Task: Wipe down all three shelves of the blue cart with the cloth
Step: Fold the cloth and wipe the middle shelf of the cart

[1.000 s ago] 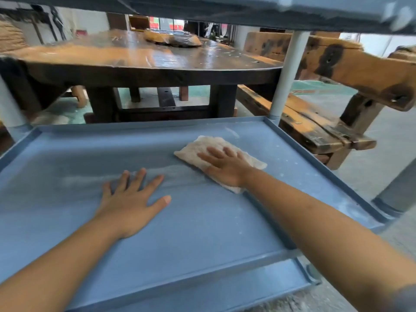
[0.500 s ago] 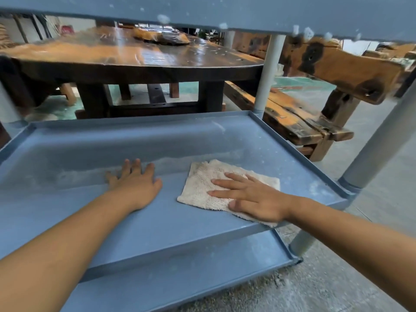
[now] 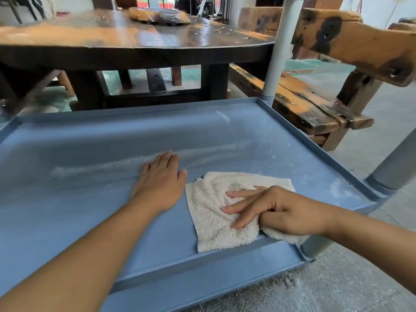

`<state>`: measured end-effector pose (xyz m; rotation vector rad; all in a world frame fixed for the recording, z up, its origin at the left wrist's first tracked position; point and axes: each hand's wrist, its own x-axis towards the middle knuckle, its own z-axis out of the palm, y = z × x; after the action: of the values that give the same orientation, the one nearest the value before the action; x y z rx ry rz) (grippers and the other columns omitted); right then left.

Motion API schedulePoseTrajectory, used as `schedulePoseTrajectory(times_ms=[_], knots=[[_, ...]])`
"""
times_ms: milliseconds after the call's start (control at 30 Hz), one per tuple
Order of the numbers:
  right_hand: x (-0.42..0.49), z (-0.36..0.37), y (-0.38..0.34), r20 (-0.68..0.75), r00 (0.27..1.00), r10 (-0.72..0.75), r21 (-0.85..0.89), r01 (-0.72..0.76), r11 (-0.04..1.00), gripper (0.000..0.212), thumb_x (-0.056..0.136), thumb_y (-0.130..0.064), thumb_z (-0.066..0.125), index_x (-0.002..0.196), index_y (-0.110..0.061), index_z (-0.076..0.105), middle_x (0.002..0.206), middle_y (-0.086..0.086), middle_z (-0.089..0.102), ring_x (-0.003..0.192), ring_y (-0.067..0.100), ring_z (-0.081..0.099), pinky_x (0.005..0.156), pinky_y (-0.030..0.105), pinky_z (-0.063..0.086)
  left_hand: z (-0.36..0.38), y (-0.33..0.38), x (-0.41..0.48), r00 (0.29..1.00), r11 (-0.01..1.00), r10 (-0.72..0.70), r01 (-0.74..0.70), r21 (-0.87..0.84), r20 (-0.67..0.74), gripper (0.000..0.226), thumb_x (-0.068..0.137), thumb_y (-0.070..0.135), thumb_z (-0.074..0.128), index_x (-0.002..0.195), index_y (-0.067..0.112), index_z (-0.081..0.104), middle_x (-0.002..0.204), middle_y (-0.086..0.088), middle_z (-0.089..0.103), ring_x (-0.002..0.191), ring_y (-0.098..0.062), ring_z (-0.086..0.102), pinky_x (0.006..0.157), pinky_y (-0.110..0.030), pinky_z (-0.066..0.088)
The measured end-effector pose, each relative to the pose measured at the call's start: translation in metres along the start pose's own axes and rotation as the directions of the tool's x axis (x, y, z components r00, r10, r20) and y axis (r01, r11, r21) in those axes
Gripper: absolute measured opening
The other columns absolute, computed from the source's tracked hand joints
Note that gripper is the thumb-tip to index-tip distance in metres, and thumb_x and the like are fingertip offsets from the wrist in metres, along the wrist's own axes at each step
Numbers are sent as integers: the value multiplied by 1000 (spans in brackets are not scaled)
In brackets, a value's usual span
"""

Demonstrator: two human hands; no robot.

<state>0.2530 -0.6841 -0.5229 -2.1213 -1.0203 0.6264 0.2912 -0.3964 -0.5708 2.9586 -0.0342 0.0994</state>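
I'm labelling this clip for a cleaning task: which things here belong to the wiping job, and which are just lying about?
In the job: cloth, blue cart shelf, dust streak, right hand pressing cloth, left hand flat on shelf.
Just around: wooden table, wooden bench, grey floor.

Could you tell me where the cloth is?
Head view: the cloth lies front right on the shelf, under the right hand, beside the left hand.

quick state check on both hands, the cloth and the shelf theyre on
left hand: flat on the shelf, fingers straight, holding nothing
right hand: fingers straight, pressing the cloth down
cloth: rumpled, lying by the shelf's front rim
shelf: white dust streak across the middle, near part looks cleaner
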Motion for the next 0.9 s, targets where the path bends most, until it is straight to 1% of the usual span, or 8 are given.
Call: schedulePoseTrajectory(times_ms=[67,133,233,367,433,533,633,900], knots=[[-1,-1,1,27,999,-41,-134,44,990,56,86,6,50,129,-24,68,152,-15,46,148,-4,20,123,22,16,0,0,-1,1000,1000,0,0,-2,20,62,103,45,19,157,17,14,167,-2,6,153,-18,5,122,-41,7],[7,-5,6,98,993,-69,-334,98,937,57,96,-13,51,147,-38,46,162,-20,25,151,-3,5,124,23,6,1,-1,0,999,1000,-18,17,17,42,65,102,50,13,158,19,8,168,1,0,153,-16,-1,122,-41,2],[34,-16,15,140,989,-51,-535,119,836,58,104,-39,45,155,-48,19,166,-21,3,152,2,-11,124,29,-2,1,1,-3,997,1000,-12,13,-15,74,70,94,62,1,158,32,5,167,4,-5,153,-15,-7,123,-42,-3],[98,-41,35,12,998,61,-622,-40,782,61,103,-51,41,156,-49,10,167,-17,-5,154,12,-11,125,42,-1,0,2,-6,997,997,-17,22,-71,77,92,74,80,-19,155,42,0,167,7,-3,152,-12,-10,122,-42,-7],[128,-54,45,-67,989,128,-639,-141,756,62,100,-60,35,154,-54,5,167,-19,-6,154,14,-9,124,47,0,3,2,-7,998,999,-15,17,-36,69,95,69,85,-18,154,42,-10,167,7,-5,152,-13,-11,123,-44,-7],[162,-72,60,-155,969,190,-620,-245,745,73,84,-76,22,153,-56,4,167,-17,-2,155,20,-5,124,50,1,6,1,-7,996,1000,13,-14,16,86,79,74,86,-5,145,55,-22,166,9,-12,152,-18,-15,122,-48,-9],[187,-92,75,-225,946,235,-574,-323,753,83,73,-83,17,151,-59,5,167,-18,-2,155,23,-3,123,54,1,6,0,-8,992,997,62,-67,38,108,68,74,86,-3,137,66,-24,162,20,-21,151,-24,-20,120,-52,-13],[230,-133,113,-351,875,334,-504,-477,720,73,84,-81,24,151,-58,11,168,-17,-1,155,30,-2,118,61,0,1,1,-14,988,994,104,-108,23,114,67,72,88,-3,133,71,-24,159,23,-27,149,-24,-27,117,-55,-17]])
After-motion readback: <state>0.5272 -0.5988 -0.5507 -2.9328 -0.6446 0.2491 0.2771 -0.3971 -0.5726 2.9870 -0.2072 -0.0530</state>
